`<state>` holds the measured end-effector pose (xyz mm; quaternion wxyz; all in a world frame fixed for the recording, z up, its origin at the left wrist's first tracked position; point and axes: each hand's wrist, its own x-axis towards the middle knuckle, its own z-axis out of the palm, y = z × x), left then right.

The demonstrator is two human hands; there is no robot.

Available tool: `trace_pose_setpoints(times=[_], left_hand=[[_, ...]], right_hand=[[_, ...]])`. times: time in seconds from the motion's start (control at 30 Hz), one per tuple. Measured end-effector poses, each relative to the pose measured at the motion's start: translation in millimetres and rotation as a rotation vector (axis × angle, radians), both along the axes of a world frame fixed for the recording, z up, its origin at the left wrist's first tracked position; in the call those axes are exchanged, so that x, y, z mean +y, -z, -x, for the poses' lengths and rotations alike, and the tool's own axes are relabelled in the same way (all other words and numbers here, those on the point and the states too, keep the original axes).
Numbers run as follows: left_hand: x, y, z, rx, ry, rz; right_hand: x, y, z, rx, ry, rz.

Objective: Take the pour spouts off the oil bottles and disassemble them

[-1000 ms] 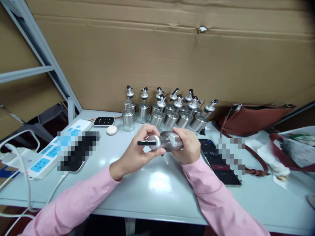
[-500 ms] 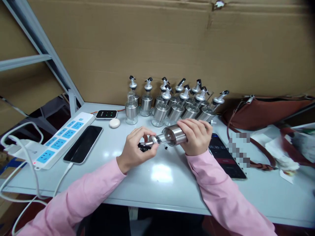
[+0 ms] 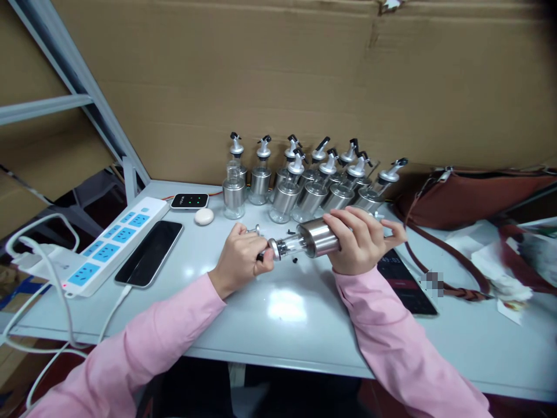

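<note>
My right hand (image 3: 357, 241) is wrapped around the steel-sleeved body of a glass oil bottle (image 3: 319, 237), held on its side above the table with the neck pointing left. One finger sticks out to the right. At the neck sits a silver pourer collar (image 3: 275, 249); my left hand (image 3: 243, 256) is closed on the black spout end of that pourer, curled fingers hiding most of it. A small silver piece (image 3: 256, 230) shows just beyond my left knuckles. Below the bottle's neck lies a small black bit (image 3: 295, 260) on the table.
Several similar bottles (image 3: 285, 197) with pourers stand at the back; the front left one (image 3: 234, 197) has a bare glass neck. To the left are a power strip (image 3: 115, 247), a phone (image 3: 150, 254) and a white round case (image 3: 204, 216). Rightward lie another phone (image 3: 409, 284) and a brown bag (image 3: 474, 197).
My left fingers have curled tighter around the pourer's spout. The bottle and my right hand have shifted slightly right, and one right finger now stretches outward.
</note>
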<state>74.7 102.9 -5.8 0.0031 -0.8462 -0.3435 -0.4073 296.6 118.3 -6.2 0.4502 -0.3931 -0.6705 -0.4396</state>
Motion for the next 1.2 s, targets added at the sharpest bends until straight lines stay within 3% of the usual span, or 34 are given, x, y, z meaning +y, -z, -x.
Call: trace_pose_setpoints(times=[0.17,0.27,0.43,0.57,0.87,1.0,1.2], left_hand=[[-2,3.0,-3,-0.225,0.177,0.399],[-4,4.0,-6,-0.332,0.189,0.599],[-9,-0.7,-12,-0.406,0.209,0.803],[-10,-5.2,-14,-0.557,0.421,1.169],[-12,-4.7,-15,-0.72,0.827,1.627],[-13,-8.8,-15,-0.714,0.815,1.607],[-8,-17.6,-6,-0.462,0.421,1.13]], right_hand=[[2,-2.7,1,-0.01,-0.017,-0.063],[2,-2.5,0,-0.008,-0.025,-0.055],[4,1.3,-5,0.016,-0.038,-0.039],[7,4.1,-9,0.044,-0.055,-0.03],[9,8.2,-14,0.082,-0.065,-0.009],[9,4.1,-11,0.09,-0.054,-0.034],[4,-8.1,-7,-0.024,0.019,-0.032]])
